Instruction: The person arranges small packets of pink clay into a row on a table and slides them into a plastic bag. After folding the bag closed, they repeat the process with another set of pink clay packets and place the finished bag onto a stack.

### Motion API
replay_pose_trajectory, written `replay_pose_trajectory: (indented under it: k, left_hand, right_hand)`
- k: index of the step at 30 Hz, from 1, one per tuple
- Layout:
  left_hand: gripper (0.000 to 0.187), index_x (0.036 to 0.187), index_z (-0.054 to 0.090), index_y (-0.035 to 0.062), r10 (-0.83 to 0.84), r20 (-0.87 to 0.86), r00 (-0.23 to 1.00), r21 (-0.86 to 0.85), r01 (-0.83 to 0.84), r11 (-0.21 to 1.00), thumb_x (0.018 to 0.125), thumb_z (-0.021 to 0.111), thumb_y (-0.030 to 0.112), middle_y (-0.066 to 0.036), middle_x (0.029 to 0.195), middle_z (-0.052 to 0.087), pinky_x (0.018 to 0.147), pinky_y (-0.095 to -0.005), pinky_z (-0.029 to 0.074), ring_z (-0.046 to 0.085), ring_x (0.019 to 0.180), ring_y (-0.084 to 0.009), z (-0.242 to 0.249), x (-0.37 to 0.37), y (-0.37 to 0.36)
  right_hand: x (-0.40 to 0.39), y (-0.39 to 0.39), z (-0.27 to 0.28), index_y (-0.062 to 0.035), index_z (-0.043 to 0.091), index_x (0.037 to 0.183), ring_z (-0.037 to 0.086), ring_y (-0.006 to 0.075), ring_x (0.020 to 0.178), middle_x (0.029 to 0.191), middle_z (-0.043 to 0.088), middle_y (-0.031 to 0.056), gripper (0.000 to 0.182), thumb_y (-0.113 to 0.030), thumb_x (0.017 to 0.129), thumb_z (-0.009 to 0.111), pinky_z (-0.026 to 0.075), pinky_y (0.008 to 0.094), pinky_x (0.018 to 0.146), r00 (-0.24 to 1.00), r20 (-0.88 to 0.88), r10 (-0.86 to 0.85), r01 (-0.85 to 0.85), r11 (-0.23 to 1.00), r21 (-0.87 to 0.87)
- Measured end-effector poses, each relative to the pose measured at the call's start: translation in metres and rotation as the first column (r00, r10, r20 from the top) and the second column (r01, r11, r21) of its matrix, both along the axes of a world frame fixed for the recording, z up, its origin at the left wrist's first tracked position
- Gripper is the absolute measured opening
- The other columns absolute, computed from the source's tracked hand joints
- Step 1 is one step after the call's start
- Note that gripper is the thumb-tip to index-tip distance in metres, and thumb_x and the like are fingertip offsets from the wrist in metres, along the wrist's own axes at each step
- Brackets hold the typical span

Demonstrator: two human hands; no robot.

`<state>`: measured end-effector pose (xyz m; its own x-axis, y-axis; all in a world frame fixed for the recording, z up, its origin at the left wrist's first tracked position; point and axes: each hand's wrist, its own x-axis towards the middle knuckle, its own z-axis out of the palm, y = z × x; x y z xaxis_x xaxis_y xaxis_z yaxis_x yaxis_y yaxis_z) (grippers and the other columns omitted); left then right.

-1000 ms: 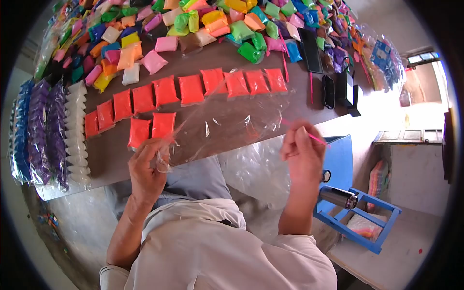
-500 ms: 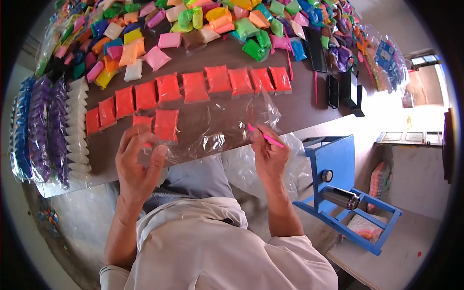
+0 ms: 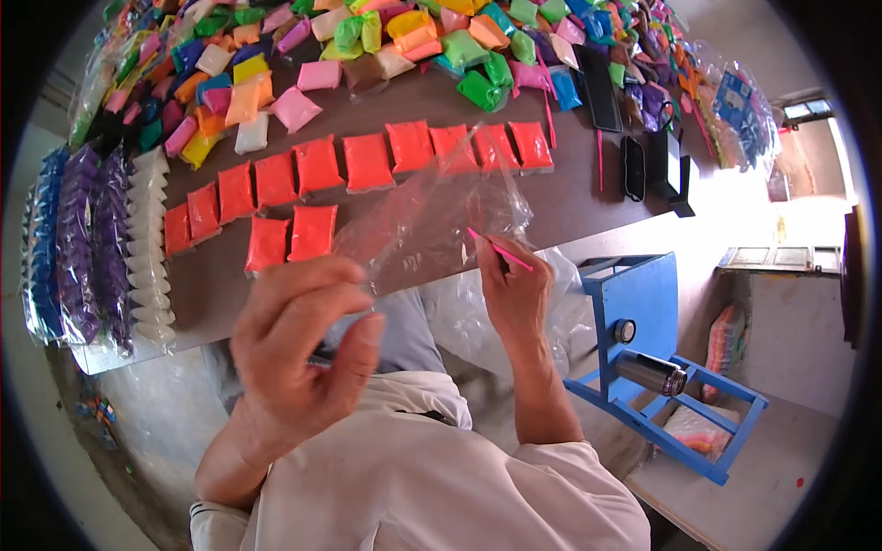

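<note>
My left hand (image 3: 299, 340) is raised over my lap near the table's front edge, fingers curved and thumb apart, with nothing visible in its grasp. My right hand (image 3: 516, 289) pinches a thin pink stick (image 3: 511, 257) by the table edge. A clear plastic bag (image 3: 418, 230) spreads loosely from beside that hand toward my left fingertips, overlapping part of the red row. Two red packets (image 3: 313, 231) lie just beyond my left hand. Behind them, a curved row of red packets (image 3: 367, 163) crosses the table.
Colourful packets (image 3: 469, 46) are heaped along the table's far side. Bagged stacks of blue, purple and white pieces (image 3: 150, 248) stand at the left. A black case (image 3: 632, 170) lies at the right. Beside the table is a blue stool (image 3: 638, 303) with a metal flask (image 3: 652, 372).
My left hand has left the nearer red packets and come up toward the camera and right. The clear bag has lifted and spread. My right hand stays nearly in place with the pink stick.
</note>
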<state>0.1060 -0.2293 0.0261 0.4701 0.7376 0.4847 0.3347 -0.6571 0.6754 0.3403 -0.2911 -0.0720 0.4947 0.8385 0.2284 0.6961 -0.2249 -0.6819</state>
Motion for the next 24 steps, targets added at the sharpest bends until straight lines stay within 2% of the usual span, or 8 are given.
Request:
replay_pose_trajectory:
  k: [2, 5, 9, 11, 12, 15, 20, 24]
  left_hand:
    - [0.014, 0.095, 0.065, -0.0005, -0.166, 0.002, 0.986, -0.051, 0.166, 0.985, 0.085, 0.069, 0.008, -0.016, 0.105, 0.066, 0.076, -0.0349, 0.053, 0.065, 0.087, -0.0274, -0.004, 0.017, -0.003]
    - [0.016, 0.097, 0.065, 0.0011, -0.292, 0.032, 0.956, -0.109, 0.293, 0.950, 0.083, 0.070, 0.006, -0.015, 0.107, 0.066, 0.076, -0.0367, 0.053, 0.065, 0.089, -0.0315, -0.022, 0.053, -0.008]
    - [0.018, 0.098, 0.063, 0.0022, -0.311, -0.005, 0.951, -0.116, 0.308, 0.944, 0.082, 0.070, 0.005, -0.014, 0.110, 0.064, 0.080, -0.0404, 0.052, 0.064, 0.092, -0.0351, -0.074, 0.087, 0.011]
    - [0.016, 0.097, 0.061, 0.0028, -0.213, -0.112, 0.970, -0.038, 0.210, 0.977, 0.083, 0.069, 0.003, -0.015, 0.113, 0.064, 0.084, -0.0442, 0.050, 0.063, 0.095, -0.0370, -0.097, 0.091, 0.020]
    - [0.012, 0.094, 0.061, 0.0035, -0.225, -0.161, 0.961, -0.116, 0.208, 0.971, 0.084, 0.067, 0.004, -0.017, 0.114, 0.064, 0.087, -0.0469, 0.048, 0.062, 0.096, -0.0392, -0.101, 0.088, 0.021]
    - [0.008, 0.092, 0.061, 0.0036, -0.195, -0.181, 0.964, -0.036, 0.192, 0.981, 0.085, 0.065, 0.004, -0.018, 0.118, 0.063, 0.087, -0.0486, 0.048, 0.062, 0.098, -0.0400, -0.111, 0.084, 0.024]
    - [0.005, 0.089, 0.060, 0.0026, -0.185, -0.193, 0.964, -0.085, 0.171, 0.982, 0.086, 0.063, 0.004, -0.018, 0.114, 0.065, 0.086, -0.0481, 0.048, 0.062, 0.098, -0.0398, -0.110, 0.088, 0.030]
    - [0.006, 0.088, 0.059, 0.0016, -0.163, -0.187, 0.969, -0.127, 0.140, 0.982, 0.084, 0.063, 0.004, -0.018, 0.108, 0.067, 0.083, -0.0472, 0.049, 0.063, 0.096, -0.0392, -0.118, 0.091, 0.032]
  right_hand:
    - [0.000, 0.000, -0.003, -0.0068, 0.073, 0.093, 0.064, 0.0318, 0.061, 0.070, 0.064, 0.0136, 0.011, -0.016, 0.090, 0.069, 0.047, 0.0390, 0.056, 1.000, 0.006, -0.006, 0.006, 1.000, -0.015]
    - [-0.002, 0.001, -0.003, -0.0094, 0.073, 0.096, 0.064, 0.0320, 0.062, 0.071, 0.065, 0.0129, 0.009, -0.015, 0.089, 0.068, 0.048, 0.0396, 0.056, 1.000, 0.012, 0.008, -0.008, 1.000, -0.016]
    - [0.002, 0.000, -0.013, -0.0124, 0.073, 0.099, 0.065, 0.0322, 0.063, 0.072, 0.066, 0.0124, 0.011, -0.013, 0.089, 0.068, 0.048, 0.0400, 0.056, 0.998, 0.020, 0.052, -0.054, 0.995, 0.079]
    - [0.005, 0.001, -0.017, -0.0124, 0.073, 0.099, 0.064, 0.0326, 0.062, 0.073, 0.066, 0.0122, 0.011, -0.012, 0.088, 0.070, 0.048, 0.0400, 0.055, 0.994, 0.075, 0.076, -0.083, 0.992, 0.096]
    - [0.005, 0.002, -0.014, -0.0124, 0.073, 0.099, 0.064, 0.0325, 0.062, 0.073, 0.066, 0.0117, 0.012, -0.011, 0.087, 0.071, 0.048, 0.0399, 0.055, 0.994, 0.102, 0.043, -0.052, 0.995, 0.087]
    - [0.013, 0.002, -0.020, -0.0126, 0.073, 0.100, 0.064, 0.0320, 0.062, 0.073, 0.066, 0.0110, 0.016, -0.009, 0.085, 0.071, 0.048, 0.0396, 0.054, 0.986, 0.167, 0.006, -0.022, 0.996, 0.091]
    - [0.014, 0.008, -0.025, -0.0120, 0.071, 0.105, 0.064, 0.0307, 0.063, 0.071, 0.064, 0.0090, 0.023, -0.007, 0.083, 0.070, 0.048, 0.0394, 0.056, 0.962, 0.273, -0.023, -0.016, 0.990, 0.143]
    - [0.009, 0.002, -0.014, -0.0089, 0.074, 0.101, 0.068, 0.0339, 0.069, 0.081, 0.070, 0.0146, 0.018, -0.005, 0.084, 0.069, 0.053, 0.0384, 0.061, 0.960, 0.246, 0.135, -0.140, 0.990, 0.006]
